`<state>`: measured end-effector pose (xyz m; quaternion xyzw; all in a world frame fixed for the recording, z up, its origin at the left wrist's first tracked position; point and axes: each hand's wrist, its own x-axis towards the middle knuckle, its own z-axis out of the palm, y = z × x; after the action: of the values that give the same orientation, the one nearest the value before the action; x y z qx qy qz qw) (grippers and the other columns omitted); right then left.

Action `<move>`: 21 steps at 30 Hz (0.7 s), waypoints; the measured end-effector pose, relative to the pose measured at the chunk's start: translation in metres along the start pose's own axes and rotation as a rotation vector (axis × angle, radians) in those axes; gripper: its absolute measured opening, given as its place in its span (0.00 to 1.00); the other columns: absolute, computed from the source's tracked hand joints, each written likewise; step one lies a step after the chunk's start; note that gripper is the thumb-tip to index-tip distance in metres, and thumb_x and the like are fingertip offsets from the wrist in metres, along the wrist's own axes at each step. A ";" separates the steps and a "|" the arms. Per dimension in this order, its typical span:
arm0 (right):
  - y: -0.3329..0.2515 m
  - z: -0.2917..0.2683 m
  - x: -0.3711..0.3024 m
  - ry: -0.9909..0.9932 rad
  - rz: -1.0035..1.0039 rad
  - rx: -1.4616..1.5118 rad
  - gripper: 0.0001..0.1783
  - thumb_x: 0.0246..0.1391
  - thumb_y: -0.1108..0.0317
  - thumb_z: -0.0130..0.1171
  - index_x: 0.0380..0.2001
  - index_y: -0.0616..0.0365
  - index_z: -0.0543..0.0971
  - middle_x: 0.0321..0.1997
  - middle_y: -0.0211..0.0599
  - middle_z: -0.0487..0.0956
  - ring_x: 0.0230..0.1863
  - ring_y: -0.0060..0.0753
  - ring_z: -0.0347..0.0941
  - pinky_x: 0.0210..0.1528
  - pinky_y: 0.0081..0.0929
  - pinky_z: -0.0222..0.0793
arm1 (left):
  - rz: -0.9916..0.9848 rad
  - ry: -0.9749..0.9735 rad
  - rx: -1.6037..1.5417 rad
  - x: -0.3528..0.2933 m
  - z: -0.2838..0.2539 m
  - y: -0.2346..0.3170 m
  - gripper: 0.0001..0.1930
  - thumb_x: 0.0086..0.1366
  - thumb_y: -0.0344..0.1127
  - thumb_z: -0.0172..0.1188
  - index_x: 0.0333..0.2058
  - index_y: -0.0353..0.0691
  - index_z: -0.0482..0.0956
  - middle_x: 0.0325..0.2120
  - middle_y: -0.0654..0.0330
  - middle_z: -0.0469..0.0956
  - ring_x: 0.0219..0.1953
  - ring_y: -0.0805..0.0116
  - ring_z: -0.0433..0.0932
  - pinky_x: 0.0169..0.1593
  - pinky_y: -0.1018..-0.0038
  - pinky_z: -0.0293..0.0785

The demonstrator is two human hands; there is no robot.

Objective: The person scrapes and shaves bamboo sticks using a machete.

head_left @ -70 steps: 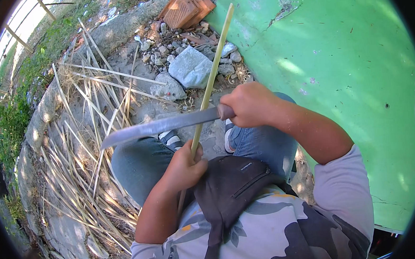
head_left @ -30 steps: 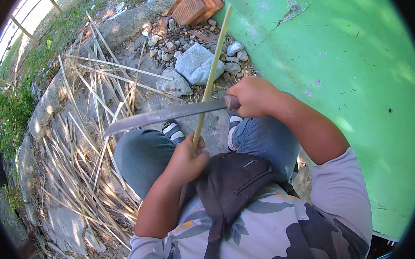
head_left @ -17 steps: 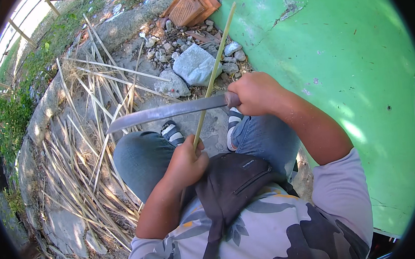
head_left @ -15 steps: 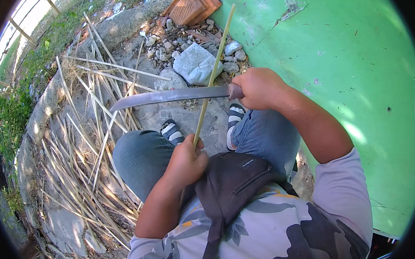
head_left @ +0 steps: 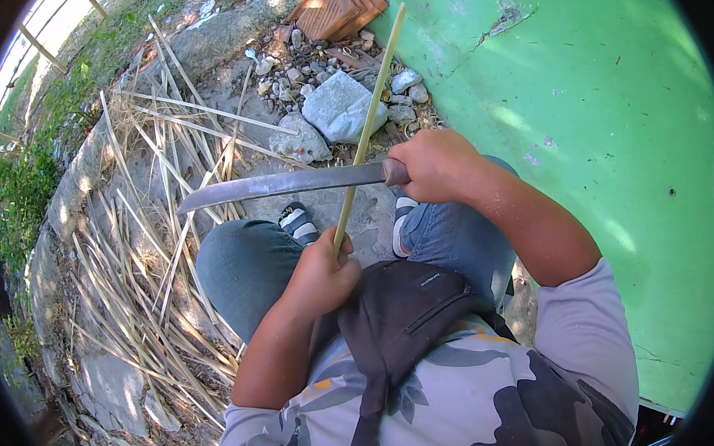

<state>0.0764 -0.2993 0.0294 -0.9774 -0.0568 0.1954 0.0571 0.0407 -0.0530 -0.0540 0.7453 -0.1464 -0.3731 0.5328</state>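
Nearest, a pale shirt with grey and dark patches fills the low edge, and a black bag with a zip lies over it at the waist. Just beyond the bag, the left hand has its fingers closed around the lower part of a long, pale yellow-green strip, which slants away, its far end leaning to the right. On either side rise knees in blue jeans. A little farther and to the right, the right hand has its fingers clamped on the brown handle of a long knife, whose broad grey blade points left and crosses over the strip above the left hand; whether its edge bites into the strip, I cannot tell. Beneath are two feet in striped footwear on grey, worn ground. Left of the knees, many pale strips lie loosely heaped, some crossing. Farther off sit a rough grey stone, a pale block touching or just beside it, and small rubble, then orange ridged tiles. A cracked green surface spreads along the right; leafy plants grow at the far left.
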 end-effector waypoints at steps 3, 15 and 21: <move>-0.004 0.003 -0.009 0.039 0.000 -0.059 0.10 0.41 0.62 0.64 0.30 0.49 0.81 0.28 0.44 0.82 0.34 0.53 0.81 0.38 0.48 0.75 | -0.012 0.019 0.021 0.001 0.004 -0.001 0.11 0.56 0.28 0.59 0.36 0.36 0.69 0.23 0.64 0.67 0.27 0.72 0.67 0.33 0.71 0.67; 0.005 0.010 -0.008 0.022 0.044 -0.003 0.10 0.42 0.63 0.64 0.31 0.48 0.82 0.29 0.44 0.83 0.36 0.54 0.81 0.40 0.49 0.76 | 0.079 0.053 0.136 0.001 0.008 -0.001 0.11 0.56 0.28 0.58 0.37 0.32 0.71 0.20 0.56 0.72 0.23 0.63 0.74 0.32 0.66 0.71; -0.004 -0.002 -0.011 0.017 0.031 -0.068 0.10 0.43 0.63 0.64 0.32 0.48 0.82 0.30 0.44 0.83 0.37 0.54 0.81 0.40 0.48 0.76 | 0.015 0.013 0.083 0.003 0.004 0.000 0.11 0.56 0.29 0.58 0.37 0.32 0.71 0.20 0.57 0.71 0.24 0.65 0.73 0.32 0.66 0.71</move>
<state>0.0671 -0.2971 0.0356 -0.9811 -0.0480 0.1860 0.0213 0.0396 -0.0578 -0.0560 0.7679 -0.1639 -0.3577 0.5054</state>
